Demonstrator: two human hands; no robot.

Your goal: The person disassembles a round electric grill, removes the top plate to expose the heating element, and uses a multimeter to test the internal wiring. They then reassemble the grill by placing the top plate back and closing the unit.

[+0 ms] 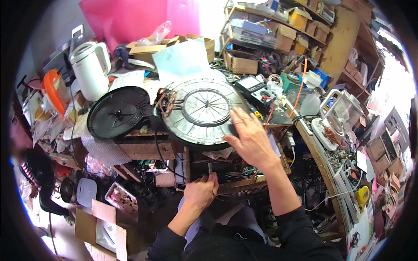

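A round metal plate (191, 117) with radial ribs and a central ring rests on the bench, with wires bundled at its left side. My right hand (250, 139) lies on its right part, fingers spread. My left hand (199, 192) is closed round a slim metal tool (210, 168) at the open drawer (230, 188) below the plate; the tool's full shape is hidden. Left of the plate sits a round black cover (104, 122). Behind and to the right are a dark device with a screen (251, 83) and red and black test leads.
Around the bench are a white kettle (87, 69), cardboard boxes, bubble wrap (102, 150) and crowded shelves (285, 35). A cluttered side bench (324, 165) runs along my right. An open carton (87, 230) stands at lower left. Another person (32, 178) is at the far left edge.
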